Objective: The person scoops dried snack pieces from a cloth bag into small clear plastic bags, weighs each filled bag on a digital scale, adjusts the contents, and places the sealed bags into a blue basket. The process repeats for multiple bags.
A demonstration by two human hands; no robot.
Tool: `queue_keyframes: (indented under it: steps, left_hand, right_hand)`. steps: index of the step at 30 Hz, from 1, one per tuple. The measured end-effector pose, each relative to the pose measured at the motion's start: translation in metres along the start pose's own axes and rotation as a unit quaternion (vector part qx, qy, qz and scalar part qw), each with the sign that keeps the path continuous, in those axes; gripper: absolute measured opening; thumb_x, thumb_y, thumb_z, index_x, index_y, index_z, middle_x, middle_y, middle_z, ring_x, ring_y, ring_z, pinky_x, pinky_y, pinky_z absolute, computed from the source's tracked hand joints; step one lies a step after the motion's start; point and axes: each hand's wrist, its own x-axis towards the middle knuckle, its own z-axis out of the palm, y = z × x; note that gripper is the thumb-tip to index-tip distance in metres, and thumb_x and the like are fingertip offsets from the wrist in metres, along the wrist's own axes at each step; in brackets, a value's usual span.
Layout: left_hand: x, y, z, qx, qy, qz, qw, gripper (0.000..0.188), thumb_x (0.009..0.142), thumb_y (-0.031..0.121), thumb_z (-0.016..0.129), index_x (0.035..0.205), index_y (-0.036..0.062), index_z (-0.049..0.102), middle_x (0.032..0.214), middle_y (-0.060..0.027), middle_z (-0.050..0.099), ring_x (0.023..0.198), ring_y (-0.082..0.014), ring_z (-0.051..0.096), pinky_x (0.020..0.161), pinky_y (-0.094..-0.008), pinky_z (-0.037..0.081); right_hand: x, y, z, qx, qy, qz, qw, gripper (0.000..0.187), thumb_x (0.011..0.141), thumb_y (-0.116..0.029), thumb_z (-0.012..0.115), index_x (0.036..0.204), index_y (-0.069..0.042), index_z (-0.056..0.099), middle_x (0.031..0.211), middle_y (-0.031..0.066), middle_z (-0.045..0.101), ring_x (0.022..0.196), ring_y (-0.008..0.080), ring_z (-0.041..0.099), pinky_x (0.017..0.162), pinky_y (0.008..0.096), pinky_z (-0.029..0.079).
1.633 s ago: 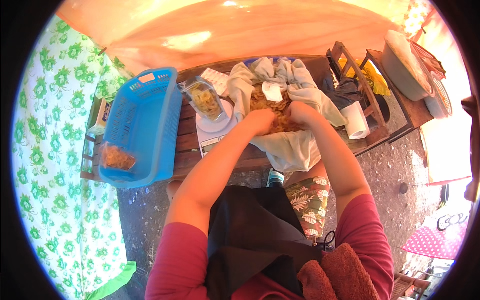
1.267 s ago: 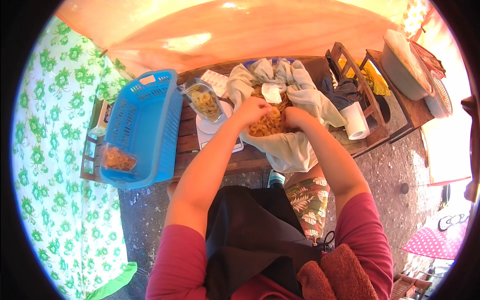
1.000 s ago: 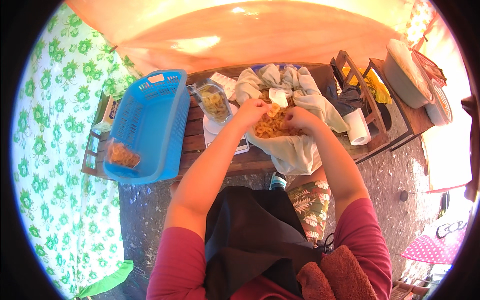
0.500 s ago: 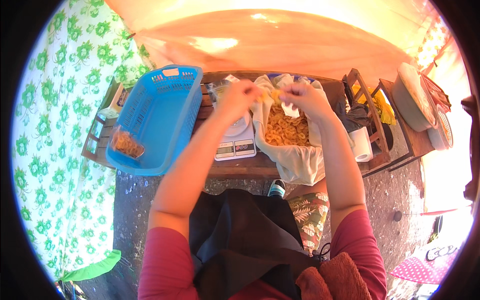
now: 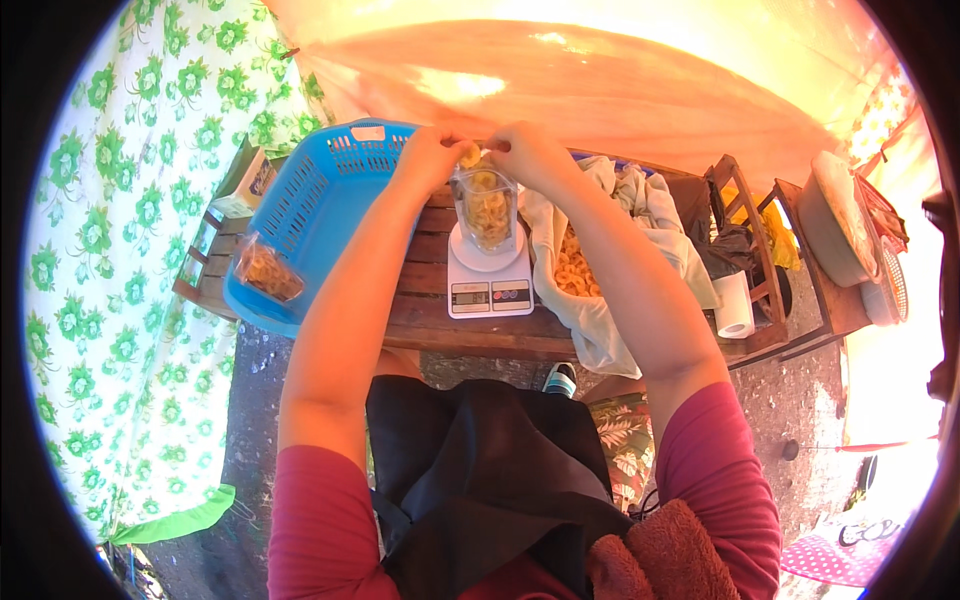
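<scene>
A clear plastic bag (image 5: 488,212) partly filled with yellow ring-shaped snack pieces stands upright on a white kitchen scale (image 5: 490,278). My left hand (image 5: 432,158) is at the bag's mouth, its fingers pinched on a yellow snack piece (image 5: 470,156). Beside it, my right hand (image 5: 525,155) is closed at the top of the bag; what its fingertips hold is too small to make out. To the right of the scale, a cloth-lined container (image 5: 560,312) holds many loose orange-yellow snack pieces (image 5: 573,268), partly hidden by my right forearm.
A blue plastic basket (image 5: 345,200) on the left holds one filled snack bag (image 5: 268,272). Right of the cloth stand a white paper roll (image 5: 734,305), a black plastic bag (image 5: 730,250) and a wooden rack (image 5: 762,270). An orange tarp (image 5: 600,90) hangs behind the slatted wooden table (image 5: 420,310).
Both my hands have moved left, from above the cloth-lined container to the mouth of the bag on the scale. The bag now shows plainly between my arms. The view has shifted slightly.
</scene>
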Motion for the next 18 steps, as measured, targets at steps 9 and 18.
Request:
queue_keyframes:
  steps: [9,18]
  left_hand:
    - [-0.011,0.024,-0.002,-0.256,-0.037,-0.126,0.958,0.026,0.089,0.023,0.068,0.108,0.0061,0.065,0.084,0.0006,0.06,0.067,-0.0082,0.046,0.06,-0.0226,0.037]
    - [0.006,0.019,-0.004,-0.41,0.001,-0.186,0.893,0.034,0.093,0.033,0.062,0.108,0.0034,0.057,0.09,-0.0089,0.06,0.077,-0.0155,0.051,0.067,-0.0281,0.043]
  right_hand:
    - [0.01,0.003,0.0,0.166,0.018,0.033,0.985,0.034,0.087,-0.024,0.067,0.112,-0.001,0.065,0.089,0.0089,0.069,0.079,0.0179,0.065,0.071,0.032,0.053]
    - [-0.001,-0.004,0.011,0.064,0.106,-0.001,0.992,0.025,0.081,-0.02,0.067,0.098,-0.003,0.071,0.09,0.0151,0.069,0.08,0.0276,0.067,0.073,0.0362,0.052]
